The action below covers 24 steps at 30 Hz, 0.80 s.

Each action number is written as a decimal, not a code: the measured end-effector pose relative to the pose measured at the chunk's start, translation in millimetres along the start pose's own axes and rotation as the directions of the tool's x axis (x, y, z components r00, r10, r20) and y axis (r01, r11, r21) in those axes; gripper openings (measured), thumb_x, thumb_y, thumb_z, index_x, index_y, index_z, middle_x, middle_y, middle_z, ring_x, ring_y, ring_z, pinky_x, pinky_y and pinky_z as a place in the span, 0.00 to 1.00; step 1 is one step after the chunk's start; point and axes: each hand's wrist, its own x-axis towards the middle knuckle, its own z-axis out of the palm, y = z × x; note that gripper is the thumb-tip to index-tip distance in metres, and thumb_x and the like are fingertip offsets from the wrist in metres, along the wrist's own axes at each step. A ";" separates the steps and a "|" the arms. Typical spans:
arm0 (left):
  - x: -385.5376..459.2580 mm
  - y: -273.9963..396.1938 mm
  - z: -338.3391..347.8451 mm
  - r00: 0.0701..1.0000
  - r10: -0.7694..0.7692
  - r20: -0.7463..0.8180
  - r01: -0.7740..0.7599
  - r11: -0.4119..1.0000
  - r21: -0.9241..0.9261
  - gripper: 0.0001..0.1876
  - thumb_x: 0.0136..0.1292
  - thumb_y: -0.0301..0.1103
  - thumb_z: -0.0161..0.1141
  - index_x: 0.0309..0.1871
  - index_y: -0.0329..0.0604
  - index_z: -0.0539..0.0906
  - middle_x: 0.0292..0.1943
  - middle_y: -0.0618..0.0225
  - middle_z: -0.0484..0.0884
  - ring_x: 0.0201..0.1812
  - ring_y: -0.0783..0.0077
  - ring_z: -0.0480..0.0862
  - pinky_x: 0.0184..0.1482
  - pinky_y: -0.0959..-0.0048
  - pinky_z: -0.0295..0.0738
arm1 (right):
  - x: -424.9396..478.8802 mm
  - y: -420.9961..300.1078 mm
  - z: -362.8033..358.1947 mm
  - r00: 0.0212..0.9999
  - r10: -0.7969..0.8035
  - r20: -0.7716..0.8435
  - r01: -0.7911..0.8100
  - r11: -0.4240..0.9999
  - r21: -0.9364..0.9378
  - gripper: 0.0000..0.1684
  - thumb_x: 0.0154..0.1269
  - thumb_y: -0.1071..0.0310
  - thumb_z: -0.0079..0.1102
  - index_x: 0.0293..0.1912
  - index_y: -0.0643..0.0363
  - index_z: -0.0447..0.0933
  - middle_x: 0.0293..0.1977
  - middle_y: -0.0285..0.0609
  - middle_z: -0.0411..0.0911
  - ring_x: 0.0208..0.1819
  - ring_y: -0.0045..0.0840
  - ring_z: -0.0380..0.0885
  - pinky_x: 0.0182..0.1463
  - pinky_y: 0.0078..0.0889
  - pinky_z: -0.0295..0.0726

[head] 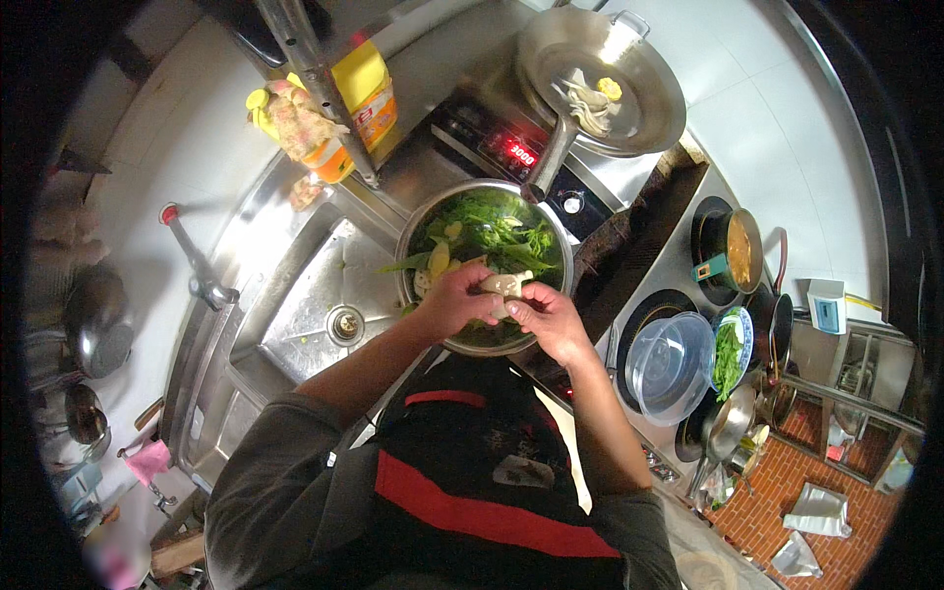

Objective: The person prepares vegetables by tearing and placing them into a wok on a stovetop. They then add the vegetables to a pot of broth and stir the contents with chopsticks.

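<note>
Over a round steel bowl (566, 254) of leafy greens (509, 228), my left hand (457, 299) and my right hand (546, 317) both grip one pale, soft food piece (507, 284), perhaps a mushroom. The fingertips of the two hands nearly meet around it. Pale slices (439, 258) lie among the greens at the bowl's left side. Above the bowl, a steel wok (649, 88) holds pale torn strips (590, 107) and a yellow corn piece (609, 88); its handle points down towards the bowl.
An induction cooker (479, 140) with a lit display is by the wok. The steel sink (295, 295) lies left, with a faucet (210, 291). Yellow jugs (372, 96) stand beyond it. At right are a clear plastic bowl (667, 369), a plate of greens (730, 354) and a pot (743, 251).
</note>
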 end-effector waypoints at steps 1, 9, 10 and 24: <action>-1.2 -0.4 1.4 1.000 -0.017 -0.006 0.017 0.999 -0.034 0.16 0.67 0.30 0.65 0.55 0.36 0.79 0.44 0.67 0.82 0.44 0.72 0.84 0.49 0.71 0.79 | -0.2 2.9 1.4 0.999 -0.007 0.035 0.006 0.999 0.034 0.13 0.71 0.60 0.67 0.45 0.59 0.81 0.33 0.28 0.79 0.31 0.10 0.71 0.36 0.17 0.72; -10.8 11.3 1.8 0.964 0.259 0.052 -0.248 0.817 0.520 0.15 0.62 0.31 0.67 0.50 0.34 0.81 0.40 0.63 0.85 0.42 0.72 0.85 0.46 0.71 0.80 | -6.6 5.1 2.5 0.985 0.103 0.139 -0.128 0.974 0.187 0.05 0.68 0.69 0.63 0.41 0.61 0.80 0.32 0.30 0.79 0.31 0.12 0.72 0.34 0.18 0.71; -13.9 14.7 4.3 0.966 0.254 0.039 -0.230 0.787 0.572 0.14 0.62 0.31 0.67 0.49 0.34 0.81 0.41 0.62 0.85 0.42 0.72 0.85 0.46 0.70 0.80 | -8.0 5.5 -0.1 0.975 0.158 0.158 -0.195 0.947 0.255 0.05 0.67 0.70 0.62 0.40 0.60 0.80 0.32 0.31 0.79 0.31 0.12 0.73 0.34 0.19 0.71; -19.5 10.5 6.9 0.980 0.189 -0.068 -0.129 0.849 0.513 0.12 0.67 0.28 0.62 0.51 0.34 0.81 0.40 0.66 0.84 0.40 0.76 0.85 0.39 0.74 0.84 | -7.1 1.0 3.8 0.986 0.038 0.163 -0.071 0.977 0.202 0.09 0.67 0.72 0.63 0.46 0.62 0.81 0.33 0.33 0.80 0.32 0.16 0.76 0.37 0.21 0.75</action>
